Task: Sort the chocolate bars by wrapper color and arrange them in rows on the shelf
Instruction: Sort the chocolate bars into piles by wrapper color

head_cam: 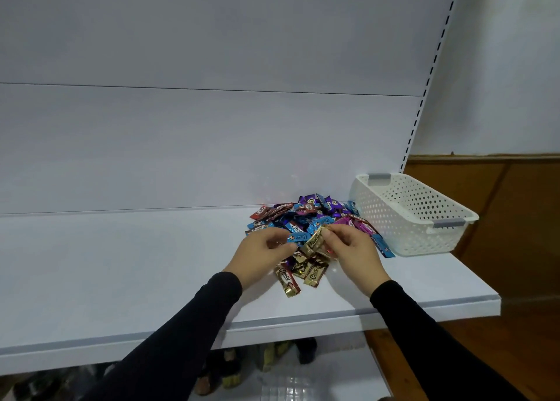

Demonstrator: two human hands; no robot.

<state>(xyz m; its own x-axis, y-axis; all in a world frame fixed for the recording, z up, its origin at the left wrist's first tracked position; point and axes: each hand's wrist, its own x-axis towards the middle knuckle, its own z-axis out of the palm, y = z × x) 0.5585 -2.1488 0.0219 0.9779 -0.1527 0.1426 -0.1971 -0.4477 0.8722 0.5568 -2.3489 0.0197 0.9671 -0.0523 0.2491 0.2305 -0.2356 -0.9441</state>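
On the white metal shelf (pixel 121 264), right of centre, sits a mixed heap of foil-wrapped chocolate bars (pixel 306 218) in blue, purple, magenta, red-brown and gold, just beside an empty white perforated plastic basket (pixel 409 215). Right hand (pixel 353 249): grip clamped, thumb and fingers pinching one gold-wrapped bar (pixel 313 243) at its upper end. That bar's long axis runs diagonally, down-left from the pinch toward the left hand (pixel 263 252). Left hand: fingers curled over a blue-wrapped bar (pixel 298 237) at the heap's near edge; can't tell if it actually holds it. A few gold bars (pixel 303 272) lie loose just below both hands, nearer the shelf's front edge. Likely next: gold bar joins those. No rows formed yet, so sorting is early.
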